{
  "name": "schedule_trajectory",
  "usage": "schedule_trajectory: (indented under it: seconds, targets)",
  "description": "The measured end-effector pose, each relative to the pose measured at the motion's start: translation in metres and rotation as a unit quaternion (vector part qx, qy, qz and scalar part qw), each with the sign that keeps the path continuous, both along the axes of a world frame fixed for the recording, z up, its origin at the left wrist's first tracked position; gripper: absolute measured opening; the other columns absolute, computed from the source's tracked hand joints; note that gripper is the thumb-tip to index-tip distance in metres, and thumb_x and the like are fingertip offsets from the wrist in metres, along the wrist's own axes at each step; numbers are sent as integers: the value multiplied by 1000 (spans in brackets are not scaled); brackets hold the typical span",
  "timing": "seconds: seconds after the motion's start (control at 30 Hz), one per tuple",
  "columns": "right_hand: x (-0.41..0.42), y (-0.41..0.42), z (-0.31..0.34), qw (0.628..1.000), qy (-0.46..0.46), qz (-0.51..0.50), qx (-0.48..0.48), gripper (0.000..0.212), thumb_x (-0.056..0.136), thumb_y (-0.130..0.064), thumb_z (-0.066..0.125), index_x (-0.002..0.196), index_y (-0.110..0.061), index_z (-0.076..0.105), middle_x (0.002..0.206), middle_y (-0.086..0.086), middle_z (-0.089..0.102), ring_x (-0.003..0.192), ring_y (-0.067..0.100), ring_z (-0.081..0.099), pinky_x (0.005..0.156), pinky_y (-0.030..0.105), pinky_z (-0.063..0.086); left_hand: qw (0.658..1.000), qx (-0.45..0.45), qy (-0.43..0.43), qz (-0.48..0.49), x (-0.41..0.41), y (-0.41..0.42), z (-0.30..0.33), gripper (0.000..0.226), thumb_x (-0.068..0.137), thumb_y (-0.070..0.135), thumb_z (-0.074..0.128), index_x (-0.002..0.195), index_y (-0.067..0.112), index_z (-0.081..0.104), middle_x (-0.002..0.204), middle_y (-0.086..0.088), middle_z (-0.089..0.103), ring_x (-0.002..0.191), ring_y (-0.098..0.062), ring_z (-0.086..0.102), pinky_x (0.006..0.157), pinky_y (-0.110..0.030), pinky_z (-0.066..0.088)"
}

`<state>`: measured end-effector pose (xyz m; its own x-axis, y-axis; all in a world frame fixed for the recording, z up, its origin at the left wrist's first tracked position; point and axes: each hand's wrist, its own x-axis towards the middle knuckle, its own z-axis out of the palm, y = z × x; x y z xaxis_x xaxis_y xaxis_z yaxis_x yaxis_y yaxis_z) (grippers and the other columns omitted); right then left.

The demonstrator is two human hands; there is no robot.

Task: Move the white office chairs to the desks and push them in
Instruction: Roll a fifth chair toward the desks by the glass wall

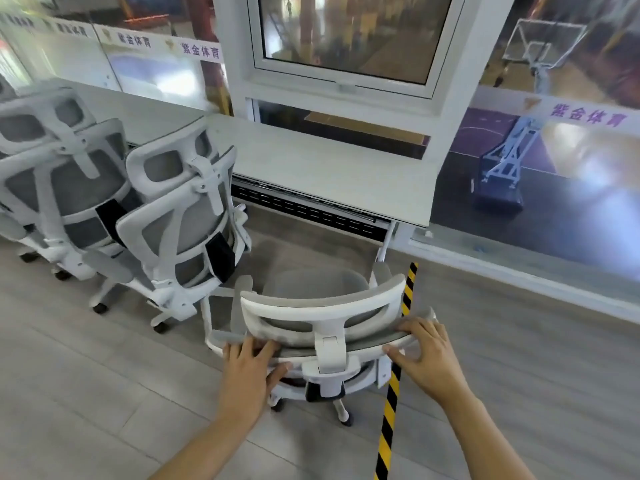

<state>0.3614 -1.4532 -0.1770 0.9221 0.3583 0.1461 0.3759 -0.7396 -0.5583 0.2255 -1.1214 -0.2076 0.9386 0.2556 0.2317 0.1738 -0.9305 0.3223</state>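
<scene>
Fingers of both the left hand [250, 362] and right hand [423, 351] curl over the chair [322, 317] backrest; pushed crooked, it could clip the neighbouring chair [187, 216] (armrests nearly touching) or the worktop [329, 168] leg.

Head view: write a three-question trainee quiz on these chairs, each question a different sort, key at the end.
1. True or false: the left hand and right hand both grip the top of the nearest chair's backrest.
2. How many other white chairs stand at the long desk to the left? A) none B) at least two
3. Fill in: a yellow-and-black ____ runs along the floor beside the held chair.

Key: 1 true; 2 B; 3 striped tape.
</scene>
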Motion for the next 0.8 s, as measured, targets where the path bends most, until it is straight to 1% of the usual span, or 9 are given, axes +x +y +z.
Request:
schedule_trajectory:
  seconds: [0.07, 0.1, 0.2, 0.3, 0.47, 0.57, 0.63, 0.73, 0.8]
  targets:
    - [-17, 24, 2, 999, 7, -31, 21, 45, 75, -72, 71, 105, -40, 60, 110, -26, 51, 116, 0, 39, 97, 26, 41, 999, -1, -11, -36, 4, 35, 1, 47, 90, 62, 45, 113, 29, 69, 105, -4, 58, 88, -29, 49, 87, -54, 50]
    - [-24, 35, 2, 998, 4, -48, 29, 46, 72, -72, 73, 101, -40, 59, 105, -26, 49, 114, -1, 39, 94, 26, 41, 998, -4, -14, -55, 9, 52, 2, 47, 89, 62, 46, 113, 29, 69, 104, -3, 57, 88, -27, 47, 86, -51, 50]
    - [-39, 65, -1, 995, -20, -93, 22, 46, 70, -71, 77, 94, -37, 57, 99, -27, 45, 105, 2, 40, 94, 35, 44, 994, -13, -11, -105, 28, 95, 4, 45, 89, 61, 48, 115, 29, 67, 103, 2, 54, 90, -23, 43, 83, -44, 49]
    - [-52, 87, -7, 991, -42, -129, 20, 45, 71, -66, 79, 94, -34, 57, 100, -28, 45, 101, 8, 43, 96, 47, 47, 989, -21, -12, -146, 47, 123, 5, 42, 89, 61, 50, 113, 30, 65, 101, 5, 52, 90, -20, 40, 81, -41, 49]
    - [-47, 100, -4, 982, -42, -185, 20, 45, 71, -63, 79, 97, -33, 59, 102, -29, 45, 101, 9, 42, 93, 44, 49, 980, -53, -12, -192, 83, 133, 9, 37, 89, 63, 52, 112, 36, 63, 100, 11, 46, 93, -18, 37, 85, -36, 44]
    - [-38, 104, -4, 976, -22, -213, 33, 44, 72, -65, 77, 97, -36, 57, 100, -26, 49, 102, 9, 44, 100, 41, 45, 977, -46, -11, -208, 110, 137, 5, 41, 88, 67, 50, 109, 36, 65, 97, 10, 44, 92, -19, 38, 86, -37, 44]
    - [-29, 99, -5, 974, -13, -221, 51, 42, 73, -64, 78, 97, -38, 55, 99, -26, 49, 106, 5, 45, 105, 43, 43, 975, -44, -18, -217, 127, 130, 3, 42, 87, 68, 49, 107, 36, 65, 95, 10, 44, 91, -19, 39, 85, -37, 46]
    - [-3, 88, -2, 968, -18, -240, 68, 41, 72, -60, 80, 97, -39, 54, 100, -28, 49, 108, 4, 44, 102, 46, 45, 972, -56, -10, -229, 160, 116, 8, 43, 85, 70, 49, 107, 37, 65, 94, 12, 43, 92, -17, 42, 85, -35, 46]
    - [15, 83, -2, 966, -9, -248, 77, 42, 71, -59, 81, 97, -39, 54, 102, -25, 50, 110, 5, 42, 104, 48, 44, 971, -65, -3, -229, 181, 110, 10, 45, 84, 73, 49, 106, 37, 64, 94, 13, 43, 92, -16, 42, 85, -35, 45]
